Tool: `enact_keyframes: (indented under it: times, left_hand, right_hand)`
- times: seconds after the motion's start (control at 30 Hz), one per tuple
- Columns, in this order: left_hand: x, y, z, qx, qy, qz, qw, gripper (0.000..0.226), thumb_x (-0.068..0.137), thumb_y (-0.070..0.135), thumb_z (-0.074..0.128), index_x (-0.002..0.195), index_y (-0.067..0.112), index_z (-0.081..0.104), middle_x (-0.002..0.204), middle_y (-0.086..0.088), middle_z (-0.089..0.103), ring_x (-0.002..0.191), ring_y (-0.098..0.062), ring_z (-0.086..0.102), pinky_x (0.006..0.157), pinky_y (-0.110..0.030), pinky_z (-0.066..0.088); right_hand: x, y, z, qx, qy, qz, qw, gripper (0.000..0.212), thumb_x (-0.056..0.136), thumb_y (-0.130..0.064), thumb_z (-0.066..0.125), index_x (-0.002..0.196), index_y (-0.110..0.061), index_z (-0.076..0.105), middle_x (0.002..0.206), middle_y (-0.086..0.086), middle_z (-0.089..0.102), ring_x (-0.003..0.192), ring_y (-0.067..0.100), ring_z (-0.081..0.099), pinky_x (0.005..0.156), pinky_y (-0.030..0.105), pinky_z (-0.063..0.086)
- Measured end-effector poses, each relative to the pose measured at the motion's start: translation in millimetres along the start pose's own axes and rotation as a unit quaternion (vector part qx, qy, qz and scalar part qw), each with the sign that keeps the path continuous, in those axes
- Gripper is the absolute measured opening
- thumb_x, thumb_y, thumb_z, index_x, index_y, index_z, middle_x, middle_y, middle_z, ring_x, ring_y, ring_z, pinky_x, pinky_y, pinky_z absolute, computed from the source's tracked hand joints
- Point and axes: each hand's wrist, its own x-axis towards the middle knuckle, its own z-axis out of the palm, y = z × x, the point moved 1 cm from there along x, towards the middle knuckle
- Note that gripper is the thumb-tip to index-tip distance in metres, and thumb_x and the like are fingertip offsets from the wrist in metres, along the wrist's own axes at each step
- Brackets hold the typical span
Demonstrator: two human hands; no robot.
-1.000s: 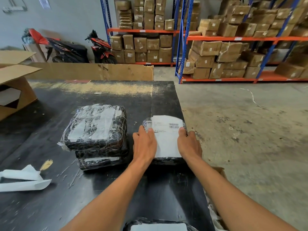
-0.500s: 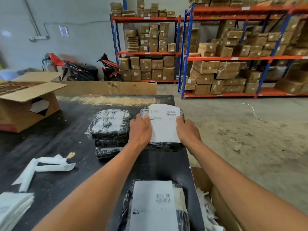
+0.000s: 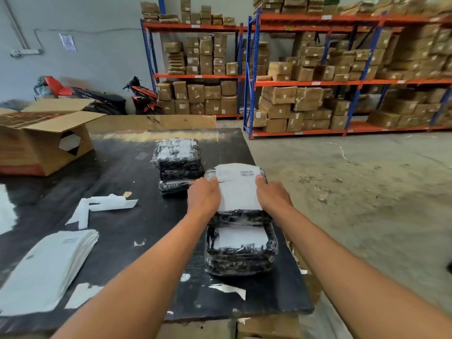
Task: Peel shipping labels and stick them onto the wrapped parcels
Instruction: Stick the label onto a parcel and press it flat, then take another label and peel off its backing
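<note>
**Both hands flat on a label atop a wrapped parcel**

We saw the left hand (image 3: pixel 204 195) and the right hand (image 3: pixel 274 195) lying palm down on the two side edges of a white shipping label (image 3: pixel 238 189). The fingers of both were fairly straight and pressed onto the paper, with nothing pinched or gripped. The label covered most of the top of a black, film-wrapped parcel (image 3: pixel 241 215), and its barcode end pointed away from the person.

That parcel sat near the right edge of the black table (image 3: pixel 122 228). Just in front of it, closer to the person, lay a second wrapped parcel (image 3: pixel 241 260), which already bore a white label on top (we could not tell whether the two parcels touched). To the left of the hands stood a stack of wrapped parcels (image 3: pixel 177 162), one on another.

Further left on the table we noted crumpled white backing strips (image 3: pixel 105 205) and, near the front edge, a pile of label sheets (image 3: pixel 49 270). An open cardboard box (image 3: pixel 44 143) sat at the far left corner. Beyond the table stood orange-and-blue racks of brown cartons (image 3: pixel 318 94), and a motorbike (image 3: pixel 144 99) was parked by the grey wall
</note>
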Motion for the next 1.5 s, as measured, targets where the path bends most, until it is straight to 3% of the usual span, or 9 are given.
enact_keyframes:
  times: [0.2, 0.33, 0.47, 0.7, 1.03, 1.13, 1.27, 1.4, 1.5]
  left_hand:
    - [-22.5, -6.6, -5.8, 0.014, -0.018, -0.046, 0.999, 0.041, 0.105, 0.033, 0.036, 0.115, -0.001, 0.056, 0.118, -0.018, 0.061, 0.09, -0.028, 0.052, 0.075, -0.032, 0.038]
    - [-27.6, -12.7, 0.2, 0.01, -0.03, -0.073, 0.997, 0.039, 0.105, 0.035, 0.037, 0.105, 0.001, 0.055, 0.114, -0.018, 0.062, 0.089, -0.029, 0.055, 0.073, -0.032, 0.039]
    - [-25.3, -14.8, 4.4, 0.017, -0.026, -0.094, 0.995, 0.044, 0.103, 0.038, 0.037, 0.113, 0.0, 0.057, 0.119, -0.019, 0.061, 0.108, -0.037, 0.057, 0.094, -0.043, 0.046]
    - [-26.2, -15.7, 8.3, 0.036, -0.04, -0.103, 0.993, 0.05, 0.104, 0.04, 0.032, 0.13, 0.002, 0.051, 0.132, -0.021, 0.054, 0.116, -0.037, 0.054, 0.097, -0.043, 0.045]
    - [-32.4, -12.2, -6.6, 0.06, -0.078, -0.063, 0.993, 0.056, 0.104, 0.044, 0.028, 0.125, -0.001, 0.055, 0.125, -0.02, 0.06, 0.111, -0.035, 0.057, 0.092, -0.04, 0.045]
    - [-35.0, -12.3, -19.6, 0.08, -0.015, -0.005, 0.997, 0.049, 0.103, 0.042, 0.032, 0.115, 0.002, 0.057, 0.115, -0.018, 0.062, 0.103, -0.035, 0.058, 0.08, -0.038, 0.043]
    - [-39.8, -9.0, -61.4, 0.08, 0.087, 0.051, 0.992, 0.04, 0.104, 0.03, 0.034, 0.082, 0.006, 0.057, 0.082, -0.011, 0.062, 0.078, -0.03, 0.056, 0.071, -0.036, 0.04]
    - [-43.9, -32.8, -115.8, 0.108, 0.165, 0.046, 0.979, 0.037, 0.102, 0.025, 0.036, 0.083, 0.005, 0.06, 0.087, -0.016, 0.065, 0.078, -0.031, 0.052, 0.07, -0.036, 0.037]
    - [-53.2, -74.9, -158.8, 0.137, 0.196, -0.002, 0.971, 0.034, 0.101, 0.021, 0.037, 0.09, 0.003, 0.064, 0.097, -0.019, 0.067, 0.083, -0.033, 0.053, 0.07, -0.035, 0.036]
  right_hand:
    - [-27.2, 10.5, -4.5, -0.036, -0.002, 0.009, 0.999, 0.059, 0.103, -0.05, 0.028, 0.133, -0.004, 0.052, 0.132, 0.015, 0.059, 0.116, 0.034, 0.057, 0.089, 0.036, 0.044]
    - [-30.8, 16.3, -7.0, -0.056, -0.008, 0.013, 0.998, 0.06, 0.104, -0.049, 0.03, 0.136, -0.003, 0.05, 0.136, 0.017, 0.057, 0.12, 0.034, 0.055, 0.087, 0.035, 0.041]
    - [-30.1, 21.1, -5.0, -0.055, -0.007, 0.019, 0.998, 0.061, 0.104, -0.049, 0.029, 0.14, -0.002, 0.046, 0.141, 0.018, 0.052, 0.124, 0.034, 0.052, 0.084, 0.033, 0.037]
    - [-34.5, 21.7, -3.3, -0.053, -0.017, 0.026, 0.998, 0.064, 0.105, -0.05, 0.023, 0.143, -0.003, 0.044, 0.146, 0.017, 0.049, 0.13, 0.033, 0.048, 0.097, 0.036, 0.038]
    - [-38.3, 18.1, -6.8, -0.06, -0.063, 0.029, 0.996, 0.081, 0.098, -0.065, 0.016, 0.15, -0.006, 0.035, 0.152, 0.018, 0.041, 0.136, 0.036, 0.042, 0.112, 0.046, 0.036]
    - [-42.2, 9.2, -15.8, -0.121, 0.017, 0.02, 0.992, 0.076, 0.097, -0.065, 0.02, 0.151, -0.013, 0.03, 0.15, 0.022, 0.036, 0.134, 0.04, 0.039, 0.11, 0.05, 0.034]
    - [-62.4, -41.1, -19.3, -0.126, 0.092, -0.085, 0.984, 0.056, 0.1, -0.05, 0.027, 0.136, -0.013, 0.049, 0.135, 0.018, 0.051, 0.118, 0.037, 0.051, 0.098, 0.047, 0.041]
    - [-92.5, -86.0, 24.2, -0.102, 0.053, -0.199, 0.973, 0.04, 0.104, -0.035, 0.029, 0.111, -0.009, 0.059, 0.116, 0.014, 0.062, 0.097, 0.033, 0.055, 0.079, 0.038, 0.04]
    - [-118.4, -101.2, 75.3, -0.104, -0.014, -0.229, 0.968, 0.04, 0.105, -0.033, 0.031, 0.115, -0.008, 0.061, 0.116, 0.012, 0.064, 0.102, 0.034, 0.058, 0.077, 0.035, 0.037]
